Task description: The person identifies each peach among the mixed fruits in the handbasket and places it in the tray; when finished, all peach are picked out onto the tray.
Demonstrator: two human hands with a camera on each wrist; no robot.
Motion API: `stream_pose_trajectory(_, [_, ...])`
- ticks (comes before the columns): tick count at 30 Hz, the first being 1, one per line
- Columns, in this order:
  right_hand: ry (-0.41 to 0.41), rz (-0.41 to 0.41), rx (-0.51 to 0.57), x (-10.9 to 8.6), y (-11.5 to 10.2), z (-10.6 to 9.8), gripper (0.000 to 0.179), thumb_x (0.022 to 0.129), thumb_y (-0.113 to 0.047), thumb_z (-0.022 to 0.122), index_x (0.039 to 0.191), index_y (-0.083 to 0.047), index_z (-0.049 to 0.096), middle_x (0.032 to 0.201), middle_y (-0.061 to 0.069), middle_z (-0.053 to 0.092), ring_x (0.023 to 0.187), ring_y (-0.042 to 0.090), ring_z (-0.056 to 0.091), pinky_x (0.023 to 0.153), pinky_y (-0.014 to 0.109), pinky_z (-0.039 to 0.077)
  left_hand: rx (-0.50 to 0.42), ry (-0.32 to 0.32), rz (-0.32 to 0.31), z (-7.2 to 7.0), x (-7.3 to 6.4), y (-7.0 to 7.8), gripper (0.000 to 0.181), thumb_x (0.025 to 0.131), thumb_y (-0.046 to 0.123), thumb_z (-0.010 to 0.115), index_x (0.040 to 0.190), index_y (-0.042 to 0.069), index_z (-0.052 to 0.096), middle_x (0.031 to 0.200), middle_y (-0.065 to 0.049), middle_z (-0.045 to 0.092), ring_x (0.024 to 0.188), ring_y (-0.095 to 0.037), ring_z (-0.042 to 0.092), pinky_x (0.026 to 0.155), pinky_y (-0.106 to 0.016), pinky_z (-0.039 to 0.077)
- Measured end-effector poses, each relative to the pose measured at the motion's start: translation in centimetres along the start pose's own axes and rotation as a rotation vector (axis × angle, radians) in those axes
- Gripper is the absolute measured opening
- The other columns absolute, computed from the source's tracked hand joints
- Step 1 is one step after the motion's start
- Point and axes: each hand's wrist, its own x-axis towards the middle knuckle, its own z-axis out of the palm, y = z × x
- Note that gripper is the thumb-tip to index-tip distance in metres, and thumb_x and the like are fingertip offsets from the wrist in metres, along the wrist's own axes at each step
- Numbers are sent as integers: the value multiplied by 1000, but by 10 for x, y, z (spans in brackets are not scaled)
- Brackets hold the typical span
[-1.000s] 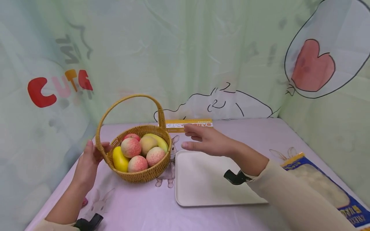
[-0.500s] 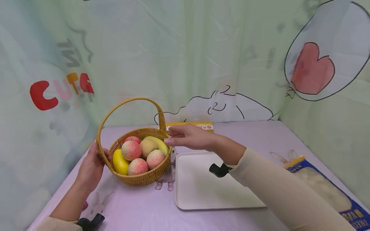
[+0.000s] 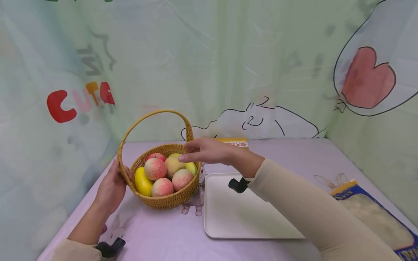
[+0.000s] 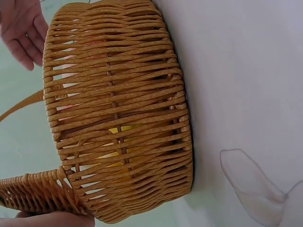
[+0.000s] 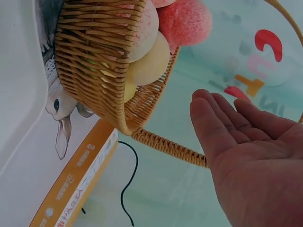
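Note:
A wicker basket (image 3: pixel 160 203) with a tall hoop handle (image 3: pixel 143 117) stands left of the middle of the table. Inside lie several peaches (image 3: pixel 155 169), a yellow fruit (image 3: pixel 143 182), a red fruit partly hidden at the back, a brownish round fruit (image 3: pixel 173 166) and a banana (image 3: pixel 191 167). My left hand (image 3: pixel 112 187) holds the basket's left side where the handle meets the rim; its fingertips are partly hidden. Over the basket's right rim reaches my right hand (image 3: pixel 209 150), palm down, holding nothing. The right wrist view shows its fingers (image 5: pixel 208 123) extended near the handle, above the fruit.
A pale rectangular tray (image 3: pixel 241 221) lies right of the basket, partly under the right forearm. An orange-and-white box (image 5: pixel 78 184) sits behind the basket. At the far right lies a blue-and-yellow bag (image 3: pixel 369 214) with pale contents. Printed curtains (image 3: pixel 228 72) surround the table.
My right hand has moved left, from above the tray to over the basket's right rim. My left hand has closed in on the basket's left side. The head view has shifted slightly.

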Motion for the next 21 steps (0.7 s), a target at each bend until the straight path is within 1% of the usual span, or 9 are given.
stream_pose_trajectory(4, [-19, -10, -20, 12, -3, 4, 63, 94, -49, 73, 142, -10, 59, 135, 4, 65, 124, 19, 60, 103, 39, 51, -10, 8, 6, 0, 0, 1, 38, 112, 53, 28, 124, 17, 30, 98, 7, 46, 106, -13, 42, 99, -19, 38])
stream_pose_trajectory(8, [-36, 15, -23, 21, -4, 9, 74, 91, -47, 78, 149, -7, 53, 142, 5, 62, 131, 19, 58, 110, 38, 48, -8, 6, 11, 2, 1, -1, 38, 112, 52, 28, 123, 16, 29, 97, 8, 46, 104, -12, 43, 98, -19, 38])
stream_pose_trajectory(11, [-41, 19, -55, 27, -4, 10, 75, 89, -47, 79, 148, -8, 53, 143, 6, 61, 132, 21, 57, 111, 38, 47, -11, -1, 15, 4, 5, -3, 38, 112, 52, 28, 123, 15, 29, 96, 8, 46, 102, -12, 44, 97, -19, 38])
stream_pose_trajectory(12, [-46, 15, -67, 30, -4, 10, 71, 89, -46, 79, 144, -7, 56, 140, 6, 63, 129, 21, 58, 109, 38, 48, -11, -3, 14, 5, 6, -4, 38, 112, 52, 28, 123, 15, 29, 96, 8, 47, 102, -12, 44, 97, -19, 39])
stream_pose_trajectory(16, [-51, 16, -121, 41, -8, 13, 71, 88, -47, 80, 143, -8, 58, 137, 6, 63, 126, 20, 58, 108, 37, 48, -16, 0, 3, 5, 6, -5, 38, 112, 52, 28, 125, 17, 29, 97, 8, 46, 105, -12, 43, 98, -19, 38])
stream_pose_trajectory(19, [-64, 11, -163, 53, -12, 17, 70, 88, -48, 80, 141, -8, 60, 135, 6, 64, 121, 18, 57, 105, 35, 49, -18, 7, 3, 1, 4, -5, 37, 112, 53, 28, 124, 18, 29, 98, 8, 45, 106, -11, 41, 99, -20, 36])
stream_pose_trajectory(20, [-73, 2, -176, 58, -13, 19, 65, 88, -48, 80, 136, -7, 63, 130, 7, 65, 117, 18, 57, 102, 34, 49, -20, 8, 5, -1, 2, -5, 37, 112, 52, 28, 124, 18, 29, 98, 8, 45, 106, -11, 41, 99, -20, 36])
stream_pose_trajectory(21, [-80, -4, -184, 62, -15, 21, 65, 88, -48, 80, 135, -7, 63, 131, 8, 65, 115, 18, 57, 101, 33, 49, -18, 7, 10, -3, 0, -5, 36, 112, 52, 27, 124, 18, 29, 99, 8, 45, 106, -11, 41, 99, -20, 36])
